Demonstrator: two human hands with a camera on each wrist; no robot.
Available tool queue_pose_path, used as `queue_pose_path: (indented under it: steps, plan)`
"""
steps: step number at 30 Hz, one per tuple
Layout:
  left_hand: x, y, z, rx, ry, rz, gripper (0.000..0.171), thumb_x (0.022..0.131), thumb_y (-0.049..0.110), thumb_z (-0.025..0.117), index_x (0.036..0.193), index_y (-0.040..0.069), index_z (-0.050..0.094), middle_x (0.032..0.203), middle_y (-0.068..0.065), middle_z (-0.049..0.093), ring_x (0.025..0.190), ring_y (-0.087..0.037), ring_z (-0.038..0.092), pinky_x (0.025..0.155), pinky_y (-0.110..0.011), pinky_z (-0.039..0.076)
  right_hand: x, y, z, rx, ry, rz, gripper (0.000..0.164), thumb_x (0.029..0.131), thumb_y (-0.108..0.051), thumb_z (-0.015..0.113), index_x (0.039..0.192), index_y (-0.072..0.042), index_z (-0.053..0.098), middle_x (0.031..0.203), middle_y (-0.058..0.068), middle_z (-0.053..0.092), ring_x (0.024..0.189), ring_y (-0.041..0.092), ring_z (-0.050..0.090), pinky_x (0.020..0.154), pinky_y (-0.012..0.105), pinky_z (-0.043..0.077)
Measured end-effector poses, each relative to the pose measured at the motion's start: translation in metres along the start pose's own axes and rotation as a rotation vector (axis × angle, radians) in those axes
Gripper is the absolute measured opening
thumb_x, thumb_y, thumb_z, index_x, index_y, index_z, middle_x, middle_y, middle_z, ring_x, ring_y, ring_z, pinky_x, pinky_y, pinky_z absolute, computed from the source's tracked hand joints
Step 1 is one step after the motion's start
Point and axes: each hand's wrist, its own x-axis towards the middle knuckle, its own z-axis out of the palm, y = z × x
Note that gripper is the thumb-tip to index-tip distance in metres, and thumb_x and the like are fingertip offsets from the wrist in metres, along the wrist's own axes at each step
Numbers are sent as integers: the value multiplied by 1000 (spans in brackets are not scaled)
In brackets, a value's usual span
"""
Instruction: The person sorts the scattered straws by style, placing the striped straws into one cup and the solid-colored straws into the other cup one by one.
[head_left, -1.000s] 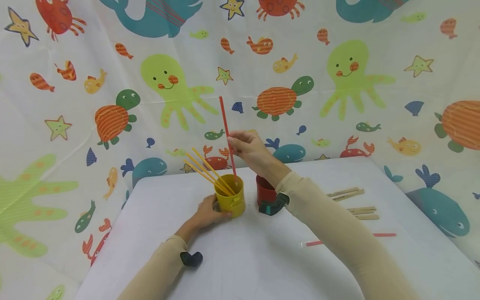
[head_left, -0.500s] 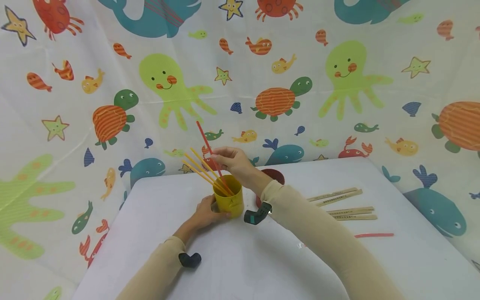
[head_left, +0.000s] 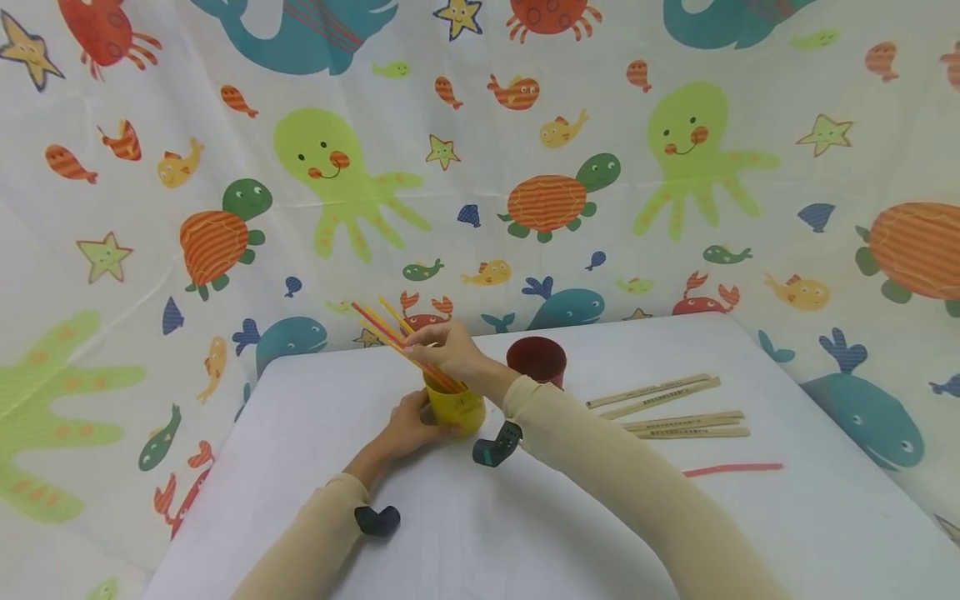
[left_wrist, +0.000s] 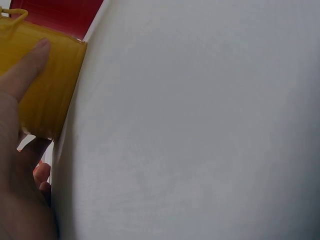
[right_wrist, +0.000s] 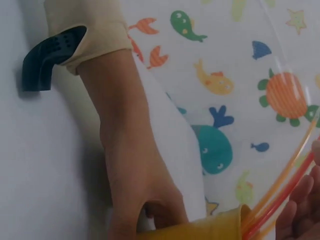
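Note:
My left hand (head_left: 411, 423) grips a yellow cup (head_left: 459, 414) low on its side, with the thumb along its front, as the left wrist view shows. Several yellow straws (head_left: 390, 307) lean leftward out of the cup. Among them slants a red straw (head_left: 362, 309), its lower end inside the cup. My right hand (head_left: 450, 350) is just above the rim, thumb and fingertips pinching the red straw. In the right wrist view, the fingers (right_wrist: 300, 195) lie beside the straws at the right edge, partly cut off.
A dark red cup (head_left: 537, 358) stands just right of the yellow one. Several tan flat sticks with printed marks (head_left: 686, 432) lie on the table's right side. Nearer, another red straw (head_left: 733, 470) is partly hidden by the right sleeve (head_left: 600, 454). A patterned cloth hangs behind.
My right hand has moved down and left, lowering the red straw into the yellow cup and tilting it left among the yellow straws. The left hand keeps its grip on the cup.

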Motion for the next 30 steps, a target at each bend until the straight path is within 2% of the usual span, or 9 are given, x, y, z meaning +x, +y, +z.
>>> queue_pose_path:
  steps: [5,9,12,15,19,23,30]
  plan:
    - [1,-2,-2,8,10,5,78,73,59,75,138,22,50,143,-3,53,141,-30,38,116,-67,19,3,2,6,-69,-9,17,15,90,-23,68,101,-15,73,107,2,67,91,15,59,81,24,52]
    - [2,-4,0,12,9,5,81,73,60,74,139,21,49,145,-3,51,142,-30,36,116,-69,16,0,4,8,-124,-8,36,17,93,-24,65,107,-19,73,111,0,66,97,15,58,88,28,53]
    - [1,-3,1,14,6,-6,83,73,61,74,141,21,48,147,-4,49,143,-31,34,116,-69,16,-2,5,4,-156,-3,40,21,95,-28,62,112,-22,72,113,-1,64,97,16,58,88,29,54]
    - [0,0,1,13,5,-23,85,72,62,75,141,21,47,148,-4,48,143,-32,34,116,-68,17,-7,4,-3,-160,7,37,24,95,-31,61,114,-21,70,114,1,64,97,19,59,87,31,55]
    - [-2,3,1,11,5,-36,88,71,61,76,142,20,46,148,-6,48,143,-34,34,116,-67,20,-16,-1,-15,-150,14,46,28,95,-34,60,116,-18,69,117,3,64,103,24,61,94,38,54]
    - [-2,3,2,-1,-1,-41,88,71,59,77,143,20,44,148,-6,47,144,-34,34,116,-67,21,-26,-6,-28,-163,3,52,28,94,-37,60,115,-22,69,118,3,64,104,23,60,98,39,53]
    - [-2,1,2,10,1,-43,90,71,59,77,144,20,42,148,-7,46,144,-34,32,116,-67,20,-46,-8,-52,-130,-63,-68,28,97,-33,57,117,-17,68,125,3,64,120,28,57,103,40,51]
